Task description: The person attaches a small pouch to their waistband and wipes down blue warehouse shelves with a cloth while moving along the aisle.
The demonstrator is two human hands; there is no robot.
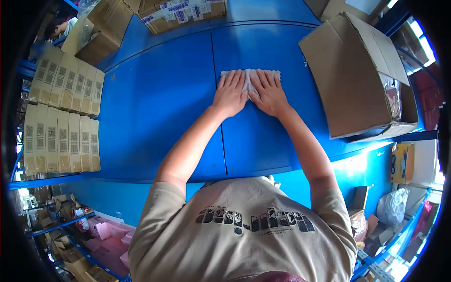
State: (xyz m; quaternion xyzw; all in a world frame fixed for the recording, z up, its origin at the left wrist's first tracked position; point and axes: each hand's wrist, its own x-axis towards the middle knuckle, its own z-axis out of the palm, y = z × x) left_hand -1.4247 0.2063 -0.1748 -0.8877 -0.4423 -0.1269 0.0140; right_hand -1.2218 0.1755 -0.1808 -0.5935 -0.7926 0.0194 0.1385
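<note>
A light grey cloth (250, 75) lies spread on the blue shelf surface (159, 98), near its middle. My left hand (230, 95) presses flat on the cloth's left part, its fingers stretched out and pointing away from me. Beside it, my right hand (269, 95) rests on the right part in the same way, fingers extended. The two thumbs come close to each other over the cloth. Most of the cloth is hidden under both hands; its far edge shows past the fingertips.
Small labelled cartons (63, 115) are stacked at the left. A large open cardboard box (354, 75) stands at the right, with wrapped items inside. At the back sit a taped box (181, 11) and another open carton (105, 30). A person (63, 29) is at the far left.
</note>
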